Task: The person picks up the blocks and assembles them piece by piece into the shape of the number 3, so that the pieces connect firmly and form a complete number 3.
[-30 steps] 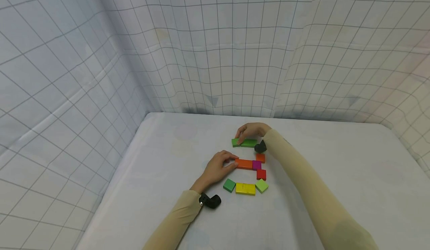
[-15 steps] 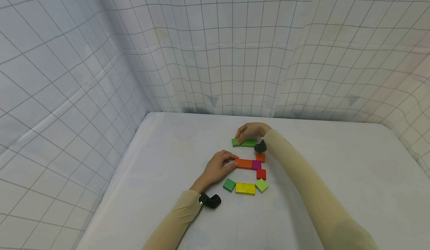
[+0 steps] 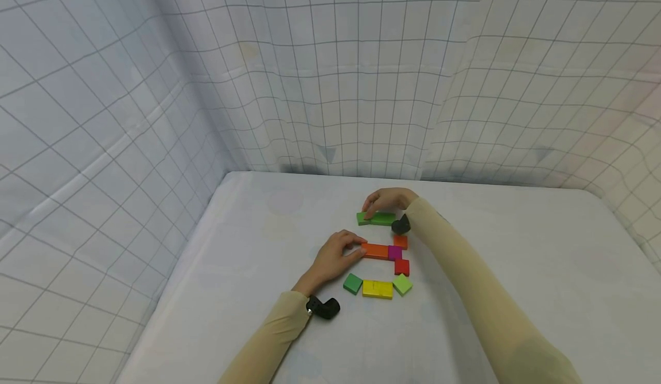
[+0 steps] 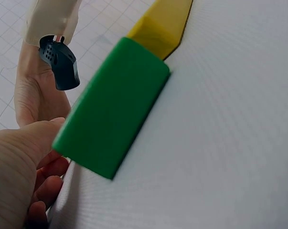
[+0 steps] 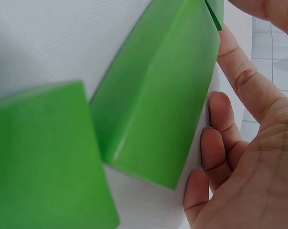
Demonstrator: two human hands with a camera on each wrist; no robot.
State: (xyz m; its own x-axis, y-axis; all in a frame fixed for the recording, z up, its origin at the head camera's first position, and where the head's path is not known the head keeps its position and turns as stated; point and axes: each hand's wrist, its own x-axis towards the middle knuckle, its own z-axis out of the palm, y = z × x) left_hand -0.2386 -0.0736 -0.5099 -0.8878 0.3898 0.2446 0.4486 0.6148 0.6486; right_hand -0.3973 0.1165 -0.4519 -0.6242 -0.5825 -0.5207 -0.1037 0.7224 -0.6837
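Note:
My left hand [image 3: 333, 258] is at the left end of an orange rectangular block [image 3: 375, 251], thumb and index finger on either side of it. Further back, my right hand [image 3: 388, 199] pinches a small green block [image 3: 362, 218] between thumb and fingers. It lies end to end with a long green block [image 3: 383, 218], which shows large in the right wrist view. A nearer green block [image 5: 48, 162] fills that view's lower left. A purple square block [image 3: 395, 252] touches the orange one, with an orange-red square [image 3: 400, 242] behind and a red square [image 3: 401, 267] in front.
In front lies a yellow block [image 3: 377, 289], between a dark green square [image 3: 353, 283] and a light green square [image 3: 402, 284], both turned at an angle. The white table [image 3: 258, 229] ends at a grid-patterned curtain [image 3: 361, 85] behind and on the left.

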